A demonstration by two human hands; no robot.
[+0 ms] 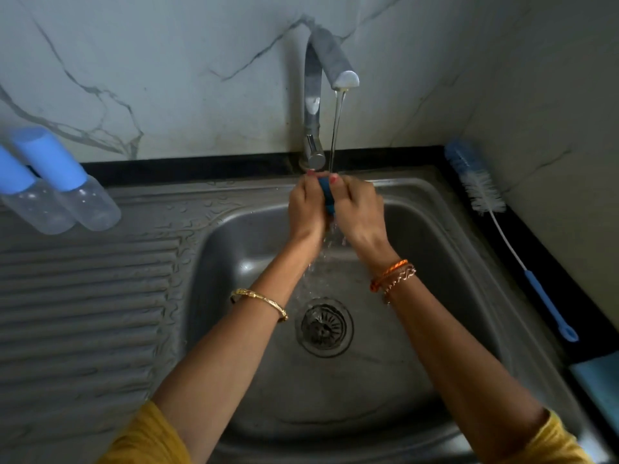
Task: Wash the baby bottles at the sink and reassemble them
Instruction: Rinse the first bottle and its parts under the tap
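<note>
Over the steel sink [432, 229], my left hand [306, 209] and my right hand [360, 212] grip a small blue bottle part [326, 194] between them, under the stream running from the tap [330, 65]. Most of that part is hidden by my fingers. Water splashes down toward the drain [324, 326]. Two clear baby bottles with blue caps [70, 182] [23, 199] stand at the far left on the drainboard.
A ribbed steel drainboard [83, 313] lies to the left of the basin. A blue-handled bottle brush [495, 209] lies on the black counter edge at the right. A light blue object [599, 390] sits at the right edge. A marble wall stands behind.
</note>
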